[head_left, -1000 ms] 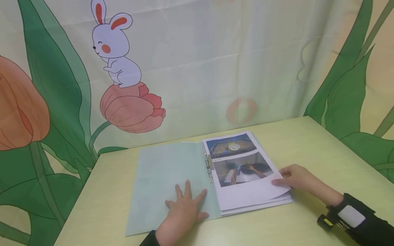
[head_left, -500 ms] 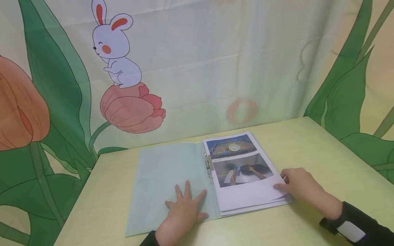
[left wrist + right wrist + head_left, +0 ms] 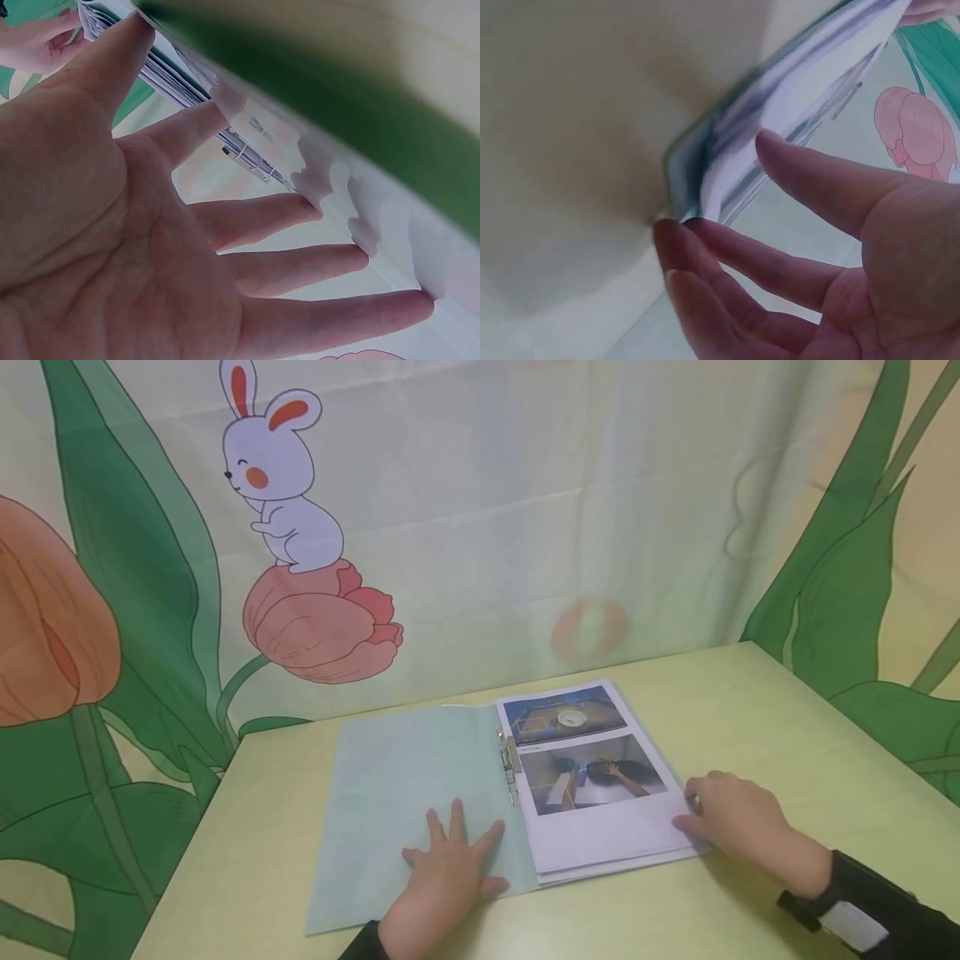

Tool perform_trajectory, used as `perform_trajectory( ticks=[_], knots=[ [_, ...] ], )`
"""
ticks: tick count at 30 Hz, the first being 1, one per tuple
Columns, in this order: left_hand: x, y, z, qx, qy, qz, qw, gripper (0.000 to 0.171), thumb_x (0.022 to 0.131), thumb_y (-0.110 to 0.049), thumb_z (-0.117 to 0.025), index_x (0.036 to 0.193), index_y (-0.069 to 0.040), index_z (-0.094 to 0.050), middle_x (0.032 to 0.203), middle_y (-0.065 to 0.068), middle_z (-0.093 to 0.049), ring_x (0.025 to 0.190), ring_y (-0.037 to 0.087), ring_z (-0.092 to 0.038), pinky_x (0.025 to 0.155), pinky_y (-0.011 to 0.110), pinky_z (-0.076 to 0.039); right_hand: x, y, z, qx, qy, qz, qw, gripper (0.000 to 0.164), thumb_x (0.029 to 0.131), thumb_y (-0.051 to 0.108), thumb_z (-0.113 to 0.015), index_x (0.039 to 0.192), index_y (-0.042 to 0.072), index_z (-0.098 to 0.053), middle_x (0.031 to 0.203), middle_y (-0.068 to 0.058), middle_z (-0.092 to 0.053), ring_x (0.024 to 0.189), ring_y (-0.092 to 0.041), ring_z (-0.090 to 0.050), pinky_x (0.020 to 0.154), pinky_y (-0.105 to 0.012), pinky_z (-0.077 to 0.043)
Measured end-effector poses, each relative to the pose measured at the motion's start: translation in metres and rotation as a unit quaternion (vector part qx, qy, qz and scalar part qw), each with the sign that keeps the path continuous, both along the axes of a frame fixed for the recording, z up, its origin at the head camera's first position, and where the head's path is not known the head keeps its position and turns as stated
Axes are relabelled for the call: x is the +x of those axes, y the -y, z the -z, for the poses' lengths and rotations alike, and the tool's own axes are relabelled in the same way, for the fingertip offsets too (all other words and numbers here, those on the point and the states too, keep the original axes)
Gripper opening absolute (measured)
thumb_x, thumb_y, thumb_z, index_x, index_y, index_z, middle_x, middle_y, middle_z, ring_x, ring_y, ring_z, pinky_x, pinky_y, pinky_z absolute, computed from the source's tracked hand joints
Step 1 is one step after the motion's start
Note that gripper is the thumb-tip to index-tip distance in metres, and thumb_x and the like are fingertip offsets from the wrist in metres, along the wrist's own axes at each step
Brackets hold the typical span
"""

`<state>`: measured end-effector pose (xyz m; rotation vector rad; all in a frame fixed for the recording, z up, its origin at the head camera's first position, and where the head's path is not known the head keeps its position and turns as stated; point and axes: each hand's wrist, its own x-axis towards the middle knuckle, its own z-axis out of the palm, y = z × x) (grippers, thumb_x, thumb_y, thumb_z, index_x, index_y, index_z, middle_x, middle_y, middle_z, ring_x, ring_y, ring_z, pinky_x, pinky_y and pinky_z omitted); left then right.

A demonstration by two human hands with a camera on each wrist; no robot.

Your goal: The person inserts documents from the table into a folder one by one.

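Note:
A pale blue-green lever-clip folder [image 3: 405, 785] lies opened flat on the table. On its right half rests a stack of white paper sheets [image 3: 592, 843], the top one printed with two photos. My left hand [image 3: 448, 868] presses the left cover with fingers spread; the left wrist view shows its palm side [image 3: 135, 225] and fingertips against the cover. At the lower right corner, my right hand [image 3: 738, 814] holds the folder's edge and the sheets, thumb over the paper. In the right wrist view, its curled fingers [image 3: 727, 277] meet the cover's corner.
A metal clip [image 3: 507, 764] stands along the folder's spine. The pale yellow table [image 3: 750, 718] extends around the folder. Behind it hangs a curtain [image 3: 480, 527] printed with a rabbit and tulips.
My right hand has moved slightly right and down at the corner. The top sheet's lifted lower right corner now lies flatter. My left hand stays in place.

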<state>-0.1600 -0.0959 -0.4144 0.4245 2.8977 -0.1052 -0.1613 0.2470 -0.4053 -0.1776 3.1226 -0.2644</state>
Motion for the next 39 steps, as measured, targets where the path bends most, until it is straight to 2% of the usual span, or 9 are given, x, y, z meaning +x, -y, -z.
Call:
perform_trajectory(
  ticks=[5,9,13,17,22,27,30,34,39],
  knots=[
    [0.0,0.001,0.0,0.0,-0.004,0.001,1.0,0.068,0.083,-0.065,-0.063,0.144,-0.04,-0.047,0.153,0.021,-0.027,0.135,0.054,-0.027,0.08,0.075,-0.035,-0.013,0.004,-0.009,0.013,-0.001,0.007,1.0,0.029,0.084,0.03,-0.076,0.088,0.003,-0.065,0.075,-0.007,-0.06,0.061,-0.02,-0.053,0.046,-0.034,-0.043],
    [0.001,0.002,-0.001,0.003,-0.007,0.004,1.0,0.068,0.083,-0.065,-0.063,0.144,-0.039,-0.047,0.153,0.022,-0.026,0.135,0.054,-0.027,0.08,0.075,-0.035,-0.034,0.015,-0.017,0.002,-0.037,0.008,0.999,0.033,0.084,0.027,-0.078,0.097,-0.002,-0.066,0.082,-0.013,-0.063,0.066,-0.024,-0.06,0.047,-0.034,-0.046],
    [0.001,0.002,-0.002,0.006,-0.006,0.003,1.0,0.068,0.084,-0.064,-0.063,0.144,-0.039,-0.047,0.153,0.022,-0.026,0.135,0.054,-0.027,0.08,0.074,-0.035,-0.064,0.033,-0.018,-0.036,-0.087,-0.027,0.995,0.032,0.084,0.022,-0.078,0.101,-0.002,-0.068,0.086,-0.012,-0.065,0.072,-0.026,-0.064,0.054,-0.034,-0.05],
    [0.001,0.002,-0.001,0.009,-0.007,0.004,0.9999,0.068,0.083,-0.064,-0.063,0.144,-0.039,-0.047,0.153,0.022,-0.027,0.135,0.054,-0.028,0.08,0.074,-0.035,-0.094,0.054,-0.01,-0.1,-0.104,-0.088,0.986,0.024,0.087,0.017,-0.076,0.101,0.0,-0.069,0.085,-0.007,-0.066,0.076,-0.023,-0.066,0.063,-0.033,-0.051],
    [0.001,0.002,-0.001,0.006,-0.007,0.007,0.9999,0.068,0.083,-0.064,-0.063,0.144,-0.039,-0.048,0.153,0.022,-0.027,0.134,0.054,-0.028,0.08,0.074,-0.036,-0.127,0.087,0.003,-0.172,-0.081,-0.139,0.972,0.016,0.09,0.017,-0.073,0.1,0.005,-0.071,0.085,-0.001,-0.068,0.081,-0.021,-0.068,0.07,-0.03,-0.052],
    [0.0,0.001,0.0,0.007,-0.004,0.011,0.9999,0.068,0.083,-0.065,-0.063,0.144,-0.039,-0.047,0.153,0.022,-0.027,0.134,0.055,-0.027,0.08,0.075,-0.035,-0.155,0.116,0.007,-0.225,-0.041,-0.148,0.962,0.011,0.093,0.017,-0.071,0.099,0.009,-0.073,0.088,0.003,-0.068,0.085,-0.019,-0.067,0.073,-0.027,-0.052],
    [-0.001,0.001,0.0,0.008,0.002,0.011,0.9999,0.068,0.084,-0.065,-0.062,0.145,-0.04,-0.046,0.153,0.022,-0.026,0.135,0.055,-0.026,0.08,0.075,-0.035,-0.168,0.129,0.006,-0.255,-0.018,-0.142,0.956,0.011,0.092,0.016,-0.072,0.099,0.008,-0.072,0.089,0.001,-0.069,0.086,-0.02,-0.067,0.072,-0.026,-0.052],
    [-0.002,0.001,0.0,0.003,0.003,0.008,1.0,0.068,0.084,-0.065,-0.062,0.145,-0.04,-0.046,0.154,0.022,-0.026,0.135,0.054,-0.026,0.081,0.075,-0.034,-0.182,0.141,0.007,-0.27,0.015,-0.125,0.955,0.016,0.091,0.018,-0.072,0.102,0.007,-0.073,0.091,-0.001,-0.069,0.081,-0.019,-0.068,0.069,-0.025,-0.051],
    [-0.002,0.003,0.001,0.002,0.001,0.007,1.0,0.068,0.083,-0.065,-0.062,0.145,-0.04,-0.046,0.153,0.021,-0.026,0.135,0.054,-0.026,0.081,0.075,-0.035,-0.19,0.148,0.014,-0.278,0.069,-0.106,0.952,0.023,0.091,0.025,-0.072,0.108,0.008,-0.073,0.098,-0.003,-0.07,0.085,-0.02,-0.069,0.075,-0.029,-0.051]
  ],
)
